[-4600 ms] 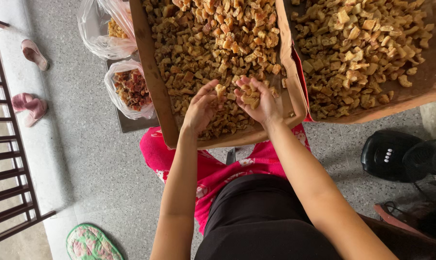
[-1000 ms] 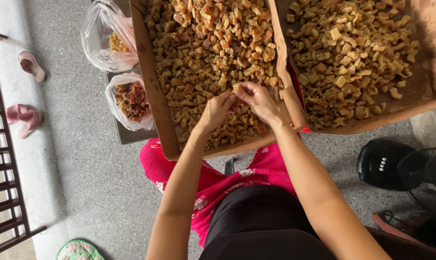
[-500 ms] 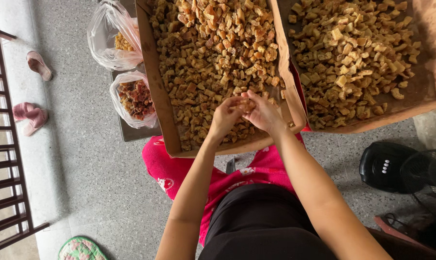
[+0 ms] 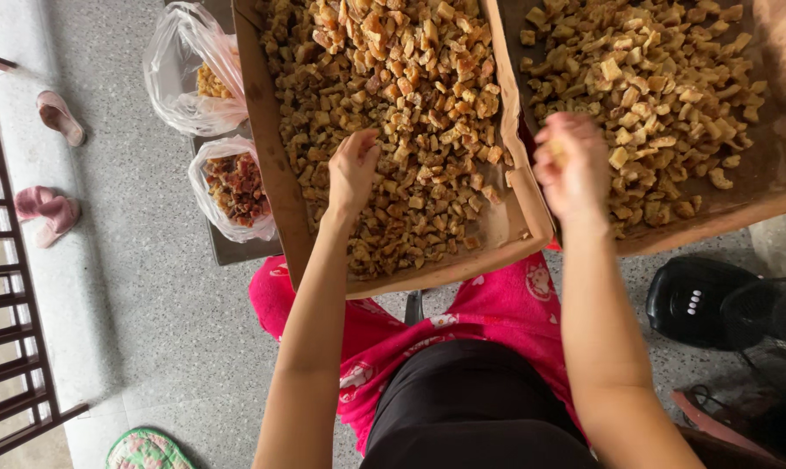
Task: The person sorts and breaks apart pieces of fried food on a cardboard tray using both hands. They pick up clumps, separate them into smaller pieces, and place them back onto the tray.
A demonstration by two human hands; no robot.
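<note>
Nearest you, your lap in bright pink patterned cloth (image 4: 497, 313) sits under the front edges of two trays. Your left hand (image 4: 351, 169) rests on the golden-brown chopped pieces (image 4: 393, 104) in the left brown cardboard tray (image 4: 271, 174), fingers loosely curled and pinching down into the heap; you cannot tell whether a piece is caught between them. Your right hand (image 4: 571, 165) is blurred and hangs over the near left corner of the right brown cardboard tray (image 4: 758, 204), fingers closed around what looks like a pale chunk. The wall shared by the trays runs away from you, between your two hands. Each tray's long axis points away from you. Farther left on the grey speckled floor (image 4: 132, 287), two clear plastic bags (image 4: 228, 187) hold sorted bits.
</note>
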